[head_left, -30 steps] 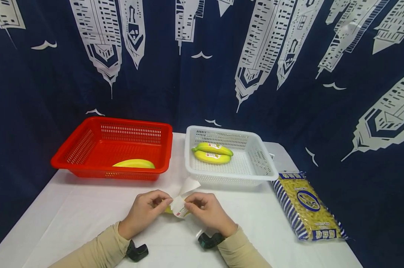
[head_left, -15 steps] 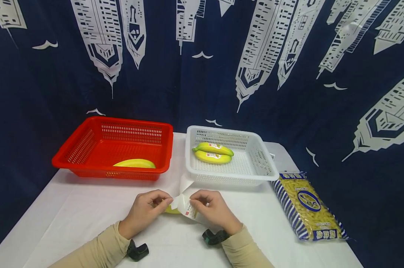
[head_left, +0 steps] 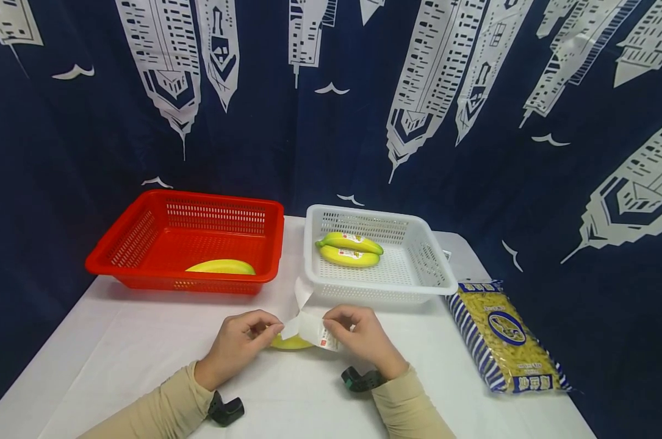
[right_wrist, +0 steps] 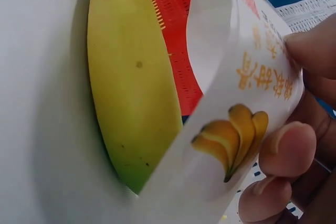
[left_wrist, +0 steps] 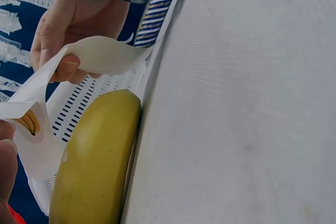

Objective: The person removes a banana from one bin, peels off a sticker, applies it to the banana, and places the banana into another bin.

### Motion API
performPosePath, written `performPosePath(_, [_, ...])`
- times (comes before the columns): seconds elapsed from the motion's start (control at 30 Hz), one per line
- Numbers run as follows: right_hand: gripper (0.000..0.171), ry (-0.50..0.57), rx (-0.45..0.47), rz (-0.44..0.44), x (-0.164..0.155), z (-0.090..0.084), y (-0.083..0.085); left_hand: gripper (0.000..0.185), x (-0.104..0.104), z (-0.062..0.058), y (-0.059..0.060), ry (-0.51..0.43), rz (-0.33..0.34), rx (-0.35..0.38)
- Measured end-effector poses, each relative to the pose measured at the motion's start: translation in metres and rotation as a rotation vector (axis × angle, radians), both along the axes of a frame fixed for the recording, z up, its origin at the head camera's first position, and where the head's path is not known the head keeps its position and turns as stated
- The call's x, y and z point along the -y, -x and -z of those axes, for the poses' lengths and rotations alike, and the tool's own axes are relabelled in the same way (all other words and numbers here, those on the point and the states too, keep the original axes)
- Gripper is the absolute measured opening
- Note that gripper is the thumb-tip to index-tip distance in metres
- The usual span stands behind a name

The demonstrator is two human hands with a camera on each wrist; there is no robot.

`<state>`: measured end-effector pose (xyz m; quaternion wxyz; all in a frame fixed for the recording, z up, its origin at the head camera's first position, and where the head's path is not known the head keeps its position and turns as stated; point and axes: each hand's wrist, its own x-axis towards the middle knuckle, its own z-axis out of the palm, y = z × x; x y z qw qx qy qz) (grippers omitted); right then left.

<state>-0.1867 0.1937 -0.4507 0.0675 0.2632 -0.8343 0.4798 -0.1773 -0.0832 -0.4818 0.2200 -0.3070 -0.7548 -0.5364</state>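
A white label (head_left: 327, 340), printed with bananas and lettering, stretches between both hands above a yellow banana (head_left: 290, 342) that lies on the table. My left hand (head_left: 243, 342) pinches its left side between thumb and fingertips. The right hand (head_left: 362, 336) pinches the other end; in the right wrist view the thumb and fingers hold the printed label (right_wrist: 236, 129). A blank white flap of paper (head_left: 303, 292) stands up behind it. In the left wrist view the banana (left_wrist: 97, 161) sits below the curling strip (left_wrist: 107, 56), untouched by the visible fingers.
A red basket (head_left: 183, 278) at the back left contains one banana (head_left: 222, 267). The white basket (head_left: 380, 291) beside it holds two labelled bananas (head_left: 349, 250). On the right lies a bag of pasta (head_left: 506, 335). A dark blue patterned curtain (head_left: 331, 146) hangs behind the white table.
My right hand has moved to the right, drawing the label out sideways, so more of the banana shows beneath. The left hand has stayed in place.
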Motion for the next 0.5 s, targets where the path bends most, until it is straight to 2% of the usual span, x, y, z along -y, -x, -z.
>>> performPosePath(0.3, [0.005,0.021,0.02,0.038,-0.009,-0.001,0.004,0.02,0.002,0.001,0.001,0.008,-0.018,0.012])
performPosePath(0.5, [0.004,-0.036,-0.001,0.075,-0.014,-0.002,0.005,0.022,0.003,0.002,0.002,0.008,-0.013,-0.008])
